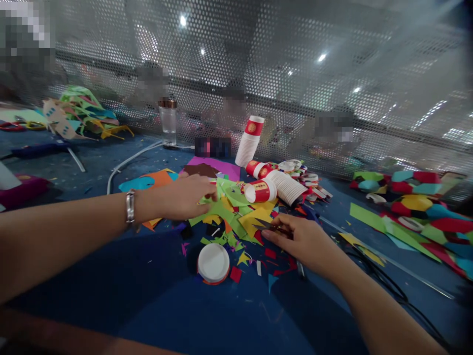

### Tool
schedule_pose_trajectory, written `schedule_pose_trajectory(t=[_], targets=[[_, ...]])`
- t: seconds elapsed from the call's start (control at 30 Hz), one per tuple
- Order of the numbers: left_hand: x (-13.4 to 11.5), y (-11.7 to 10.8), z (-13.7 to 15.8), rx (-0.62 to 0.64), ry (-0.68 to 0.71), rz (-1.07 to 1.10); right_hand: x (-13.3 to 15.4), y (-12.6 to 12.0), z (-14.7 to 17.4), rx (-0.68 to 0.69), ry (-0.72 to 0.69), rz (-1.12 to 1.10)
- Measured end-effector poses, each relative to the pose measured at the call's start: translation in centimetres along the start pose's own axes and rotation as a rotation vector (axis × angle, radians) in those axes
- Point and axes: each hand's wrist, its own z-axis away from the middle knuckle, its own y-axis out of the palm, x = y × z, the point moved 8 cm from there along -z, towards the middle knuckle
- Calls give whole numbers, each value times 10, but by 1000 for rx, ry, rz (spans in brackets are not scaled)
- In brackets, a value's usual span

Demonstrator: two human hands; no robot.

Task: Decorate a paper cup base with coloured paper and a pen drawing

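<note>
My left hand, with a bracelet on the wrist, reaches over a heap of green and yellow paper scraps. Its thumb and fingers are apart, and I see nothing held between them. To the right, my right hand is closed around a pair of scissors. Their dark blades point left over the yellow paper; the handles are mostly hidden by the fingers. A red and white paper cup lies on its side behind the heap. Nearer to me is a round white cut cup piece with a red edge.
A leaning stack of paper cups stands at the back, beside more cups lying down. A clear bottle is near the perforated metal screen. Colourful paper crafts lie at right, cut paper at left. Cables cross the blue table.
</note>
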Motion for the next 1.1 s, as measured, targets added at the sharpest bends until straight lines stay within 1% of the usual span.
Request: schedule_pose_trajectory(t=[0.1, 0.17, 0.27, 0.37, 0.47, 0.57, 0.7, 0.9, 1.0, 1.1], targets=[[4, -1, -35, -25, -59, -68, 0, 0, 0, 2, 1, 0], [8, 1, -59, -15, -101, -98, 1, 0, 1, 4, 4, -1], [18, 11, -86, 50, -162, -128, 0, 0, 1, 0, 15, -1], [30, 17, -102, 100, -212, -132, -2, 0, 0, -1, 23, -5], [40, 20, -107, 117, -235, -112, -3, 2, -2, 2, 26, -15], [42, 24, -106, 132, -244, -83, -3, 2, -3, 8, 32, -21], [34, 27, -98, 139, -249, -69, -3, 2, -2, 17, 35, -28], [16, 28, -93, 225, -190, 30, -3, 2, -1, 25, 32, -36], [17, 19, -93, 199, -184, 88, -1, 1, -1, 22, 17, -33], [28, -1, -91, 144, -200, 130, -1, 0, -1, 19, 13, -29]])
